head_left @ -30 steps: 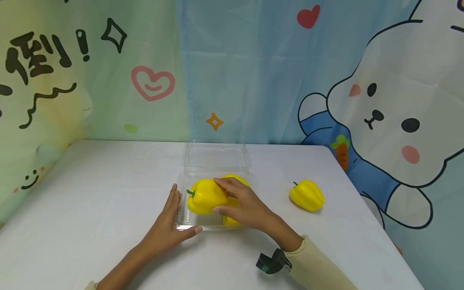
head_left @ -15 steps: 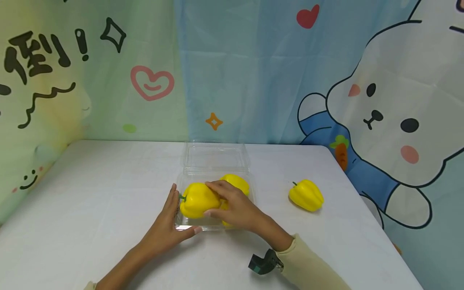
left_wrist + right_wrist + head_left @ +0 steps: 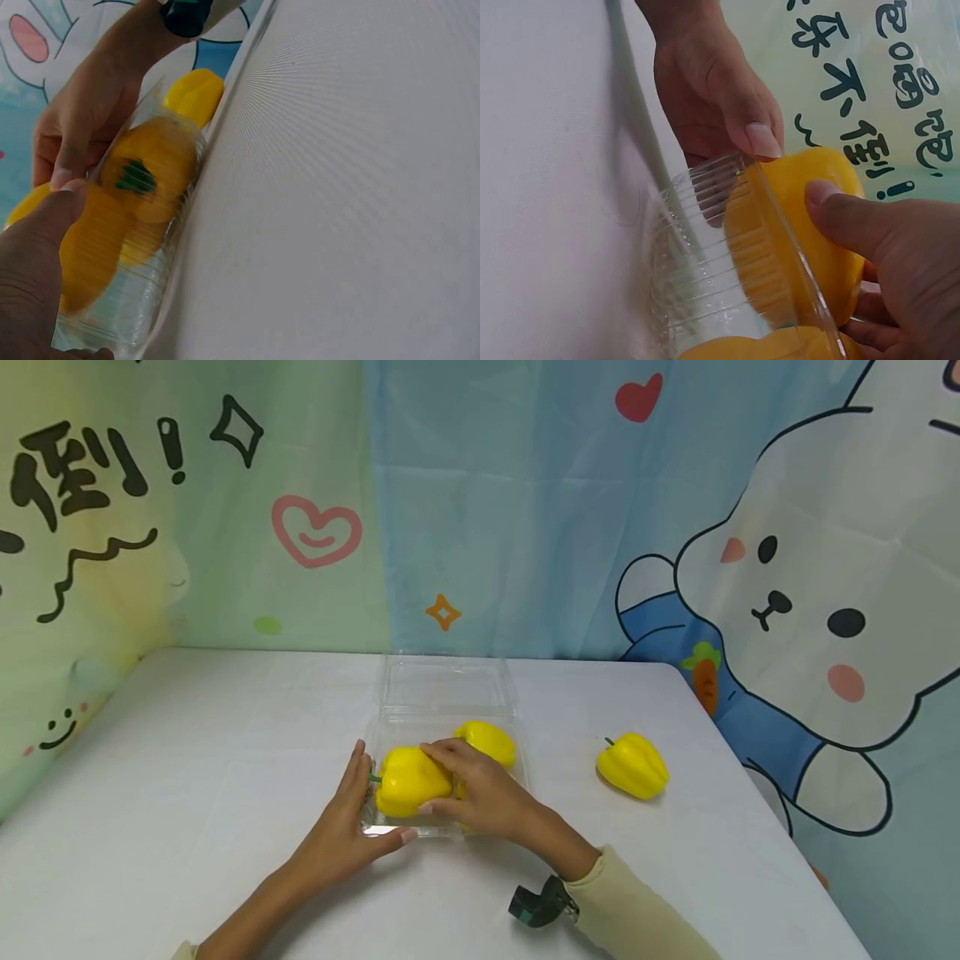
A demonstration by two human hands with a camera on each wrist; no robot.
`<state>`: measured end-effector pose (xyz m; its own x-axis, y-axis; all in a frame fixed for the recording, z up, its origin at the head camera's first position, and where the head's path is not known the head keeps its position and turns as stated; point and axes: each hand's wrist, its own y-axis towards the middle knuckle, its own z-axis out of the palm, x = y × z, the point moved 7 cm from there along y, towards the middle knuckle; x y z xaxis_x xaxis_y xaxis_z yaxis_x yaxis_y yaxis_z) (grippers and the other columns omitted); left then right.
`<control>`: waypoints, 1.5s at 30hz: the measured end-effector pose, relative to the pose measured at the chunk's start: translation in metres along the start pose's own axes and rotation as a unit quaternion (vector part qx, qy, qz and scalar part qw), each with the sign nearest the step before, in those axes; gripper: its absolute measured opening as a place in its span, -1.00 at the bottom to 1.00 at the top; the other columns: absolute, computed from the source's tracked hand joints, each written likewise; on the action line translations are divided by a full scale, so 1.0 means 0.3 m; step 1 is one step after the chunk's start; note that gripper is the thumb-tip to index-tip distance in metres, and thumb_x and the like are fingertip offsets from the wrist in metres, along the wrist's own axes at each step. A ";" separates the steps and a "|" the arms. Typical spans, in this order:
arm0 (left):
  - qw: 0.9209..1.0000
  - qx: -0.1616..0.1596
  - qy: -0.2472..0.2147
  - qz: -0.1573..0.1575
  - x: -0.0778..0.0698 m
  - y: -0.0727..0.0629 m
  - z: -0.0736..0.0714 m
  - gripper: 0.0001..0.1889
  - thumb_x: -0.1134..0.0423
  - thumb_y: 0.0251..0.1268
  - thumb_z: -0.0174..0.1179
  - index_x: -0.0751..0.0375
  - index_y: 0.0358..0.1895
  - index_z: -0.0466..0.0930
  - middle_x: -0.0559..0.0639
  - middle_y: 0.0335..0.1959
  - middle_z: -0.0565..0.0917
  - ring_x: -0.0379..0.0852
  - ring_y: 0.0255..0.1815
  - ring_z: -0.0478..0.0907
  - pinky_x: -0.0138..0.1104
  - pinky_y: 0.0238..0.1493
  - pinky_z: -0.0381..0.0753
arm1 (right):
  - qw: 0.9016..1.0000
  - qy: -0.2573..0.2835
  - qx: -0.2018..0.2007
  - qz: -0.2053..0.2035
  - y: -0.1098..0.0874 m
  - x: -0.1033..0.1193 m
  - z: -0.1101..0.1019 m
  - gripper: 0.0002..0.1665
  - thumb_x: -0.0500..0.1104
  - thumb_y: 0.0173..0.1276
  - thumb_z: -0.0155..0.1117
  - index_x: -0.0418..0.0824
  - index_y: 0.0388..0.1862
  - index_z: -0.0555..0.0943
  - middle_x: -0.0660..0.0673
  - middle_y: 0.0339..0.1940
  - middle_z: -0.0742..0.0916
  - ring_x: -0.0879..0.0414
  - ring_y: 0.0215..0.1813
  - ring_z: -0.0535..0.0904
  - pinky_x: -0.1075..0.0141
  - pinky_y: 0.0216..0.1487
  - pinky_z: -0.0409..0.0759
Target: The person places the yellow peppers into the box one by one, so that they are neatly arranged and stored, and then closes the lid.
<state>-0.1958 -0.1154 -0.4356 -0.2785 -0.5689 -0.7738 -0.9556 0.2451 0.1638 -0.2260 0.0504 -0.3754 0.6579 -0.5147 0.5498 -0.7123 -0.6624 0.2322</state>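
Pepper (image 3: 408, 782) in the box (image 3: 412, 731) at 8 o'clock, stem toward 9. Right hand (image 3: 483, 789) pinches its blunt end, apparently leaving the stem end free. Left hand (image 3: 348, 822) spread wide along the 9 o'clock wall, thumb near 6, presumably bracing so light a box. Lid (image 3: 447, 687) folded back at 12, giving access. Second pepper (image 3: 489, 741) inside at 1; loose pepper (image 3: 633, 766) at 3, well apart.
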 end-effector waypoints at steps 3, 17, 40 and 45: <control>1.000 -0.001 -0.005 0.002 -0.004 -0.001 -0.001 0.27 -0.31 0.00 0.37 0.43 0.52 -0.20 -0.03 0.58 -0.39 0.19 0.53 -0.16 0.13 0.35 0.12 | 0.999 -0.035 0.025 0.006 -0.001 -0.002 0.014 -0.14 0.10 0.23 0.43 -0.21 0.42 0.37 -0.08 0.27 0.52 0.10 0.25 0.45 0.23 0.29 0.39; 1.000 -0.003 -0.011 0.004 -0.003 -0.007 0.004 0.26 -0.25 0.01 0.40 0.46 0.51 -0.20 -0.04 0.58 -0.40 0.17 0.54 -0.20 0.12 0.38 0.06 | 0.991 -0.119 0.066 0.007 -0.001 -0.004 0.046 -0.14 0.17 0.27 0.36 -0.18 0.44 0.36 -0.09 0.31 0.53 0.07 0.30 0.44 0.23 0.32 0.36; 1.000 -0.004 -0.004 0.010 -0.010 0.000 0.008 0.25 -0.26 0.03 0.38 0.48 0.50 -0.21 -0.02 0.58 -0.40 0.22 0.53 -0.21 0.15 0.35 0.08 | 0.992 -0.097 0.080 0.010 -0.011 -0.018 0.023 -0.24 0.16 0.38 0.24 -0.28 0.38 0.41 -0.13 0.41 0.43 0.03 0.39 0.34 0.18 0.39 0.26; 1.000 -0.006 -0.008 0.012 -0.011 0.000 0.008 0.25 -0.24 0.05 0.38 0.49 0.50 -0.21 0.00 0.58 -0.39 0.22 0.53 -0.23 0.15 0.35 0.08 | 0.991 -0.099 0.087 0.014 -0.014 -0.017 0.026 -0.24 0.15 0.40 0.22 -0.27 0.41 0.38 -0.12 0.40 0.45 0.04 0.40 0.34 0.18 0.38 0.26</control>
<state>-0.1948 -0.1117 -0.4345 -0.3003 -0.5496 -0.7796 -0.9495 0.2500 0.1896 -0.2245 0.0515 -0.3853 0.6854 -0.6198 0.3822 -0.6894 -0.7213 0.0668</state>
